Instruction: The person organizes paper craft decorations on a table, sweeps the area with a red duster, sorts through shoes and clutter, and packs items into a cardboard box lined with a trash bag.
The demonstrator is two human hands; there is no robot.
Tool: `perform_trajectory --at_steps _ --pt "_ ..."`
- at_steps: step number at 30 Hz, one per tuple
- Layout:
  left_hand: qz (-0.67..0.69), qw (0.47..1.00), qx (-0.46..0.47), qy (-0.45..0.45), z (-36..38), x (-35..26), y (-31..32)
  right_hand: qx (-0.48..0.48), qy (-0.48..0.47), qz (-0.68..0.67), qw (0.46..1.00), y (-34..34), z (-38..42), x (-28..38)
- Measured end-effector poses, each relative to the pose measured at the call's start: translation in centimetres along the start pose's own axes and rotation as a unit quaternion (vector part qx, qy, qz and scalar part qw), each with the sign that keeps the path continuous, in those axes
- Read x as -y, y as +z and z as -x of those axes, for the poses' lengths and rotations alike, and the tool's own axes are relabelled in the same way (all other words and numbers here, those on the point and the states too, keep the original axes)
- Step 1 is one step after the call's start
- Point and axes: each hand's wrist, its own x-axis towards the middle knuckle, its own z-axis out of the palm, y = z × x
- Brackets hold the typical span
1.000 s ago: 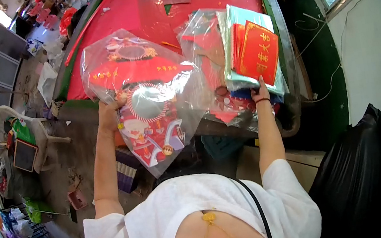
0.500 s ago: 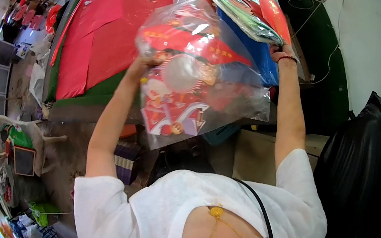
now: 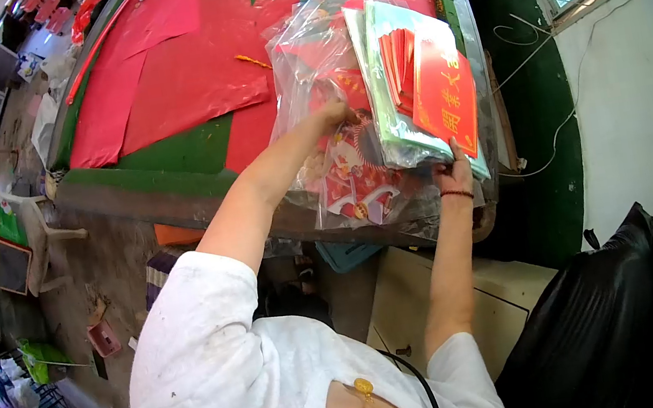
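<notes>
My left hand (image 3: 342,114) is closed on the clear plastic bag (image 3: 300,81), which has red printed cards inside and lies near the table's front edge. My right hand (image 3: 455,171), with a red bracelet at the wrist, grips the lower end of a stack of packets (image 3: 392,122) in clear wrap. On top of that stack are a red card with gold writing (image 3: 445,93) and several small red envelopes (image 3: 398,62). The stack overlaps the right side of the plastic bag.
Red sheets (image 3: 191,89) cover much of the green table (image 3: 184,153). Black bags (image 3: 612,305) stand at the right, beside a pale cabinet (image 3: 416,296). A white chair (image 3: 29,219) holding items is at the left. A loose cable hangs on the right wall.
The plastic bag has gone from raised before me to lower and further right on the table. The packet stack has turned and moved left over it, showing the red card's face.
</notes>
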Motion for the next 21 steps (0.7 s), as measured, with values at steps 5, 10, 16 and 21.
perform_trajectory --at_steps 5,10,16,21 --pt "0.015 0.994 0.012 0.110 2.9 -1.9 -2.6 0.004 0.019 -0.055 0.998 -2.4 -0.6 0.0" --pt "-0.122 0.987 -0.009 0.104 10.0 -1.8 -10.0 0.001 0.038 -0.069 0.997 -3.7 -2.1 -0.3" --pt "-0.199 0.972 -0.080 0.099 14.3 0.5 -21.2 0.013 0.001 -0.036 0.999 -4.8 -5.1 -1.3" --pt "0.060 0.976 -0.200 -0.058 19.3 0.6 -20.9 -0.097 0.017 0.039 0.994 -4.5 -4.1 -3.4"
